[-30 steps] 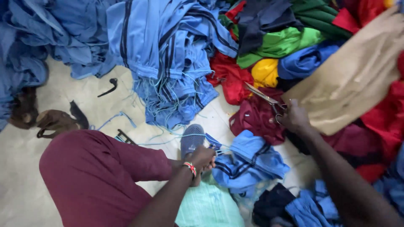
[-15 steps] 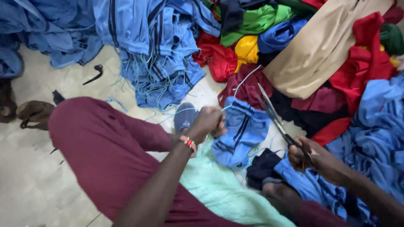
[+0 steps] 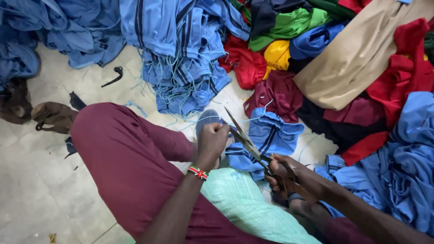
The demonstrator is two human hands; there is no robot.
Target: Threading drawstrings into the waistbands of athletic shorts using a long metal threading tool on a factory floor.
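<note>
Left hand (image 3: 211,141) fingers pinch a blue thread (image 3: 212,118) by the grey shoe (image 3: 207,118). Right hand (image 3: 289,177) fingers grip scissors (image 3: 246,139), blades open near the striped blue cloth (image 3: 266,138).

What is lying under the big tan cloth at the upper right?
Under the tan cloth, red garments and a maroon one stick out along its lower edge, with blue fabric at its left. Whatever lies beneath its middle is covered.

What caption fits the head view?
Right hand points scissors toward the left hand beside blue cloth.
</note>
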